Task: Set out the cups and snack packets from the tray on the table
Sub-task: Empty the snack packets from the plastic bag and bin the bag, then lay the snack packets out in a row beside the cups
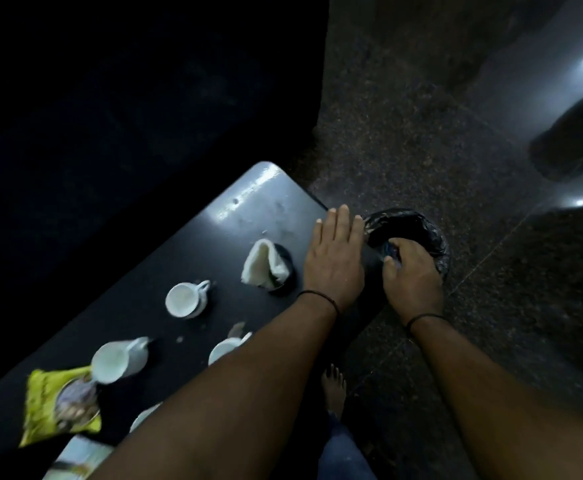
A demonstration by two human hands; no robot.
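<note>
From my head camera, I take the dark table (pixel 186 258) as my landmark. My left hand (pixel 335 258) lies flat near its far right edge, fingers straight and together, holding nothing. My right hand (pixel 411 271) is off that edge, over the bin (pixel 432 237) lined with a black bag, fingers curled round something small and bluish that is too blurred to name.

On the table, an upright white cup (pixel 186 299) stands near the middle, with a second cup (pixel 120 360) nearer me, tipped on its side. A third cup (pixel 226 348) peeks out beside my left forearm. The yellow snack packet (pixel 58 407) lies at the near left end, touching the tipped cup. A white cloth (pixel 264 263) sits just left of my left hand. I cannot see the tray.

I judge I'm clearing scraps. To do it well I should let go squarely above the bin's mouth, keep my left palm steady on the table, then right the tipped cup and space the cups apart from the packet.
</note>
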